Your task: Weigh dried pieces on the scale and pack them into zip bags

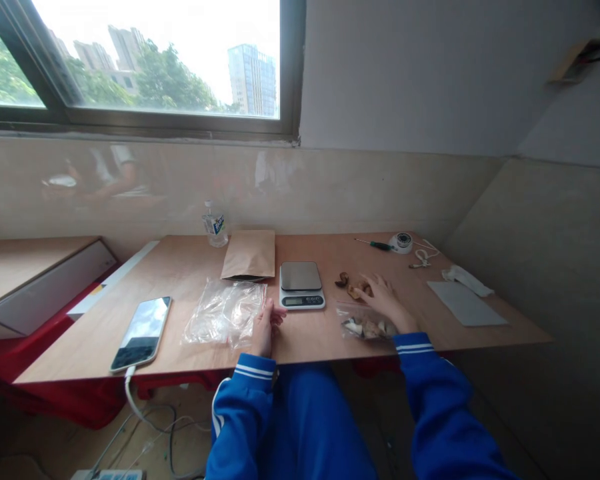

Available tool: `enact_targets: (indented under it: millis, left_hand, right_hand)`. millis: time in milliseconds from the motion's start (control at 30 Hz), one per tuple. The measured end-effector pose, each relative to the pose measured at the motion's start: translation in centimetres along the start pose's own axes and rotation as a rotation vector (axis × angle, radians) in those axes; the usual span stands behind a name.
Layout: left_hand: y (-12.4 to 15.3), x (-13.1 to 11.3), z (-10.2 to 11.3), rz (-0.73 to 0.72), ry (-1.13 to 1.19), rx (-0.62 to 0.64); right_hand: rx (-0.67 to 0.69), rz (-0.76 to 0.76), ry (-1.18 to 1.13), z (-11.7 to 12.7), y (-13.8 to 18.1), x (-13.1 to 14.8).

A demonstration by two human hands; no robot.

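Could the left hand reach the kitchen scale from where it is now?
Probably yes. The left hand rests at the edge of the clear plastic bags, close beside the scale, with only bare table between them.

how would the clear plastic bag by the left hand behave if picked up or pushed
Probably floppy: the clear plastic bag lies wrinkled and flat on the table, so it should sag when pinched. Likely very light: it looks empty. Its glossy film may slide on the smooth wood if pushed.
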State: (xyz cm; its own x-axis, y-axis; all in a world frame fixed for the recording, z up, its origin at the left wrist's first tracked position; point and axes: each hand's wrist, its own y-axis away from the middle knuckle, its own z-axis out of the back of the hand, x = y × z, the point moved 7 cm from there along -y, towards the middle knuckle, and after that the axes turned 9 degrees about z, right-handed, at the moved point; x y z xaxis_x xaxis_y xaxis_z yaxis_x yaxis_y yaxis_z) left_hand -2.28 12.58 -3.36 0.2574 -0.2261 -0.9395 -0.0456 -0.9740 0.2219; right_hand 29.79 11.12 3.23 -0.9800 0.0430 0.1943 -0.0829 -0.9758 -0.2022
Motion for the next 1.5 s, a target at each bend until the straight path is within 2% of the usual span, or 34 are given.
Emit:
enact_targets:
  millis: [167, 233, 367, 467, 533, 667, 767, 867, 933, 1000, 1167, 1267, 1333, 1433, 1500]
  left_hand:
    - [0.2, -0.4, -0.3, -0.050, -0.084, 0.034]
    - [0.3, -0.5, -0.4, -0.062, -0.097, 0.037]
    - [0.3, -0.7, -0.5, -0.076, -0.084, 0.047]
    - [0.3, -0.8, -0.5, -0.076, -0.097, 0.041]
    - [0.3, -0.8, -0.5, -0.065, -0.114, 0.030]
    - [0.3, -0.6, -0.5, -0.044, -0.105, 0.032]
    - [0.3, -0.6, -0.6, -0.052, -0.056, 0.039]
    - [0.1, -0.5, -0.6, -0.047, -0.034, 0.043]
    - [0.1, -0.5, -0.6, -0.044, -0.032, 0.047]
    - [0.0, -0.4, -0.6, -0.035, -0.034, 0.057]
    - [0.0, -0.2, -0.6, -0.038, -0.041, 0.064]
    - [-0.1, -0.1, -0.4, -0.030, -0.048, 0.054]
    - [-0.1, 0.0, -0.4, -0.030, -0.058, 0.050]
    - [-0.3, 0.0, -0.4, -0.048, -0.062, 0.053]
    - [-0.3, 0.0, -0.4, -0.050, -0.053, 0.058]
  right_hand:
    - [0.098, 0.040, 0.012, -3.7, -1.4, 0.6]
    - [0.079, 0.076, 0.057, -4.4, -2.1, 0.3]
    - [-0.034, 0.077, 0.089, -4.1, -2.9, -0.8]
    - [-0.132, 0.091, -0.021, -2.5, -3.4, 0.1]
    - [-0.206, 0.170, -0.156, -1.0, -4.1, 2.6]
    - [-0.270, 0.405, -0.365, 0.8, -6.3, 10.1]
    - [-0.199, 0.479, -0.353, -0.5, -7.7, 14.6]
    - [-0.075, 0.492, -0.285, -2.9, -7.7, 16.5]
    - [-0.039, 0.475, -0.254, -3.9, -6.8, 16.3]
    - [-0.067, 0.427, -0.228, -4.1, -5.6, 15.1]
    - [-0.140, 0.211, -0.135, -3.9, -3.5, 9.8]
    - [-0.107, 0.104, -0.137, -5.0, -3.7, 6.5]
    - [-0.077, 0.087, -0.175, -5.7, -4.3, 5.0]
    - [-0.074, 0.099, -0.219, -5.7, -5.3, 4.2]
    - [-0.101, 0.110, -0.239, -5.0, -5.9, 4.7]
